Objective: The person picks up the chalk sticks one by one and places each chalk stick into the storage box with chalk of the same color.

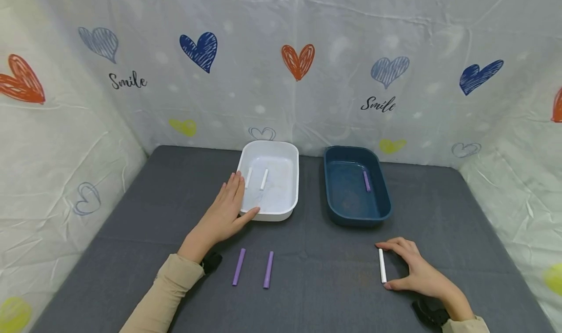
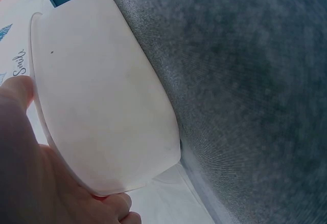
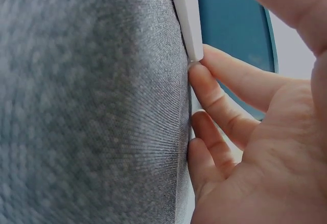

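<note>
My right hand (image 1: 414,267) holds a white chalk stick (image 1: 382,265) lengthwise, thumb at its near end and fingertips at its far end, low over the grey cloth. The right wrist view shows this white chalk (image 3: 188,19) close to the cloth, an index fingertip touching its end. At the white tray (image 1: 295,182), my left hand (image 1: 224,216) rests on the left rim, fingers straight and thumb over the front corner. Two white chalk sticks (image 1: 264,179) lie inside that tray. On the cloth in front are two purple chalk sticks, a left one (image 1: 239,267) and a right one (image 1: 268,270).
Right of the white tray stands a dark blue tray (image 1: 357,221) with one purple chalk stick (image 1: 366,181) in it. Both trays sit near the back edge of the grey cloth-covered table (image 1: 316,294). A white curtain (image 1: 263,104) printed with hearts hangs behind and at the sides.
</note>
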